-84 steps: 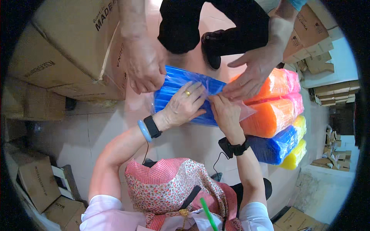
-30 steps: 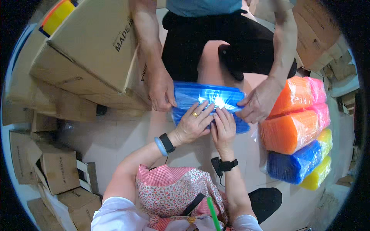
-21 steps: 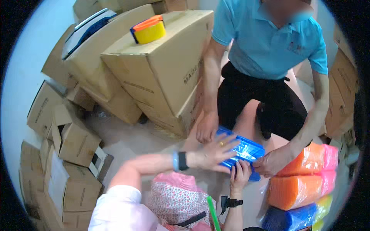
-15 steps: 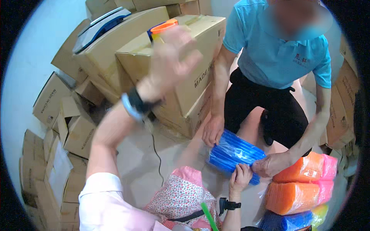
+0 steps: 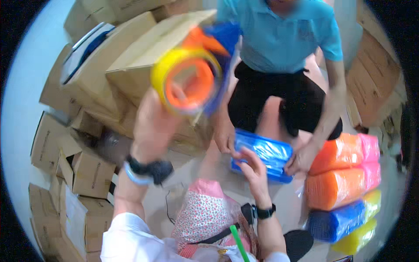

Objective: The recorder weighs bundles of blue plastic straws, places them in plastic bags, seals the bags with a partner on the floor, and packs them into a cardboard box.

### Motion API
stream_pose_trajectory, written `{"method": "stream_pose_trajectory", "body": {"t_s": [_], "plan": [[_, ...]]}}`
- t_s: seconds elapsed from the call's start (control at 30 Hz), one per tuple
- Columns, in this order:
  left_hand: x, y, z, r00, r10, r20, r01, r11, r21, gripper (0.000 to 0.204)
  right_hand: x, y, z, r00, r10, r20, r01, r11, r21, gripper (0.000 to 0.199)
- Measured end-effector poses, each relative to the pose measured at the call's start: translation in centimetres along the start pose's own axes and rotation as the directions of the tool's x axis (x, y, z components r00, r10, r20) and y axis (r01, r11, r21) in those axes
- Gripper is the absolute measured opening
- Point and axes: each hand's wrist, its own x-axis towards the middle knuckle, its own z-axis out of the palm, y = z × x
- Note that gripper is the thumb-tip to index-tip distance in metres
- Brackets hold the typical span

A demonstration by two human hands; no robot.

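My left hand (image 5: pixel 157 115) is raised and grips a tape dispenser (image 5: pixel 160 72) with a yellow roll, an orange hub and a blue-and-orange body, blurred by motion. A bundle of blue plastic pieces in clear wrap (image 5: pixel 266 155) lies in front of the kneeling co-worker. That person's hands hold it: one hand (image 5: pixel 224 139) at its left end, the other (image 5: pixel 300 161) at its right. Just over the bundle's near left edge is my right hand (image 5: pixel 255 174), its thumb and fingers apart. Whether its fingertips touch the wrap, I cannot tell.
Wrapped orange bundles (image 5: pixel 334 190) with pink ones, a blue bundle (image 5: pixel 336 222) and yellow ones (image 5: pixel 358 238) lie at the right. Large cardboard boxes (image 5: pixel 131 83) stand at the back left, with opened cartons (image 5: pixel 94 174) nearer. A green stick (image 5: pixel 239 244) rises by my lap.
My left hand has taken the tape dispenser off the box and lifted it closer. My right hand has shifted left along the blue bundle, off its near edge. The view has turned right.
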Motion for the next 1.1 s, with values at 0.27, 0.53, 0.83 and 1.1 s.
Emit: {"method": "stream_pose_trajectory", "body": {"t_s": [0.27,0.53,0.83,1.1], "plan": [[-9.1,-11.3,3.0,0.765,-0.381,0.519,0.644,0.476,-0.599,0.048,-2.1,-0.6,-0.5,0.984,0.150,0.094,-0.176,0.756,0.630,0.045],[-4.4,-12.1,-0.8,0.432,-0.806,0.405,0.743,0.573,0.347,0.040,-5.1,-4.1,-3.8,0.992,-0.051,-0.117,-0.014,0.869,-0.495,0.024],[0.8,-12.7,1.2,0.370,-0.802,0.469,0.799,0.532,0.279,0.034,-7.9,-2.1,-2.0,0.947,-0.275,0.166,0.297,0.556,-0.777,0.022],[2.3,-14.5,0.8,-0.011,-0.767,0.641,0.569,0.522,0.635,0.018,-10.3,-1.6,-2.4,0.979,-0.144,0.142,0.199,0.555,-0.807,0.029]]}}
